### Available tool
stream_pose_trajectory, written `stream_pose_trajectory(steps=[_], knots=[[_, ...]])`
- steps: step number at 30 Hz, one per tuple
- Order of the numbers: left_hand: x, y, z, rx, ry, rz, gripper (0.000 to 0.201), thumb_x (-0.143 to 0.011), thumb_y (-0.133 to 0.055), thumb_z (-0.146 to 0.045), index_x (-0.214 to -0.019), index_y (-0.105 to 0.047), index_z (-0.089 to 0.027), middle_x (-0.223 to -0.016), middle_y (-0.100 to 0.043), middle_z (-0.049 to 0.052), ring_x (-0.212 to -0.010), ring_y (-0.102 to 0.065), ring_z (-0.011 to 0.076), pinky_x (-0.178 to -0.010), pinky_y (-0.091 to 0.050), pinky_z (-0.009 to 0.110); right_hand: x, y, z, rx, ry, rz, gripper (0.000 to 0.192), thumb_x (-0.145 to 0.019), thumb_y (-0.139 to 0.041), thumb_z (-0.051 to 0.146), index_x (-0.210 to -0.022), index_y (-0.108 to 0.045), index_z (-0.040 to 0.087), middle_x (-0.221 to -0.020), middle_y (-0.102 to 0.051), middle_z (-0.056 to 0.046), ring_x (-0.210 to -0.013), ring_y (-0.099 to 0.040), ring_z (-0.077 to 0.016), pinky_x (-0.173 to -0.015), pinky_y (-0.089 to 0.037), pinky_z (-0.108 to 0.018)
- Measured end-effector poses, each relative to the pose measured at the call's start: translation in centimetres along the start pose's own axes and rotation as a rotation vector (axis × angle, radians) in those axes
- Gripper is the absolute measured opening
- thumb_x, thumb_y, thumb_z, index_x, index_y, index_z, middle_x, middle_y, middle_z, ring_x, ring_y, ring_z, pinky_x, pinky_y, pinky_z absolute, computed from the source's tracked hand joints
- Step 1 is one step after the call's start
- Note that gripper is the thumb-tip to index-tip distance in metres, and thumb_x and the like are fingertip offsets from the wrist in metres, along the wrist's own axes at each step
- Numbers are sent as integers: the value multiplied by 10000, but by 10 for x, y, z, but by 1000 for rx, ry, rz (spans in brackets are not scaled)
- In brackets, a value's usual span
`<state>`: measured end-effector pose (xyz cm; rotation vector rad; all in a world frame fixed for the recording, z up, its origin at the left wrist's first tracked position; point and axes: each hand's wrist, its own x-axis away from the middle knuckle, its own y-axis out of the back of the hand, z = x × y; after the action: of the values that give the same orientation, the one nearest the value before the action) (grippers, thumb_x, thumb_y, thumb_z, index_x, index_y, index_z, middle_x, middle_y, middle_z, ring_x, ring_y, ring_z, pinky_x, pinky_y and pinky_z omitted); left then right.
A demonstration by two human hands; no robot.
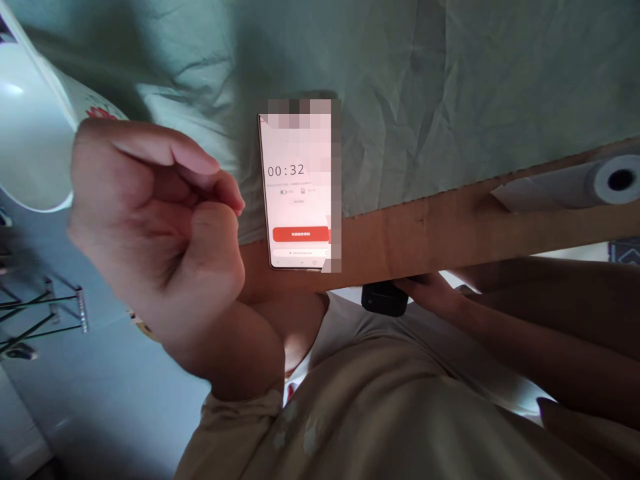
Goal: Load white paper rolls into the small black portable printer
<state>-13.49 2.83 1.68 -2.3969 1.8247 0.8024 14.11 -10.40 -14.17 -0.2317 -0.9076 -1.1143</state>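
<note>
Pale-green cloth covers the surface (450, 87); left hand (155, 240) curls into an empty fist beside a timing phone (297, 200), right hand (433, 293) grips a black device (384, 299) at the edge, lower centre.

Pale green cloth (450, 87) — white roll (613, 179) — red-flowered white cup (30, 133)

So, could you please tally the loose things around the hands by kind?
Smartphone: 1
Paper roll: 1
White cup: 1
Small black device: 1
Total: 4
</note>
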Motion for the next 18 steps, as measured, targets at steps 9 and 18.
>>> stream_pose_trajectory(steps=[9, 18], knots=[[-2, 0, 4, 35, 49, -11, 409, -591, -455, 103, -805, -667, -172, -757, -493, -17, -656, -605, 70, -539, -539, 171, 0, 0, 3, 23, -34, 5, 279, -850, -642, 380, -965, -765, 157, -1063, -784, -132, -1063, -746, -327, -951, -633, -538], [-4, 3, 15, 184, 20, 11, 374, -639, -482, 40, -850, -719, -158, -824, -615, -39, -601, -596, 32, -569, -544, 191, 1, 1, 8, 33, -57, 15, 255, -849, -640, 342, -968, -769, 156, -1082, -784, -131, -1084, -744, -332, -957, -635, -525]])
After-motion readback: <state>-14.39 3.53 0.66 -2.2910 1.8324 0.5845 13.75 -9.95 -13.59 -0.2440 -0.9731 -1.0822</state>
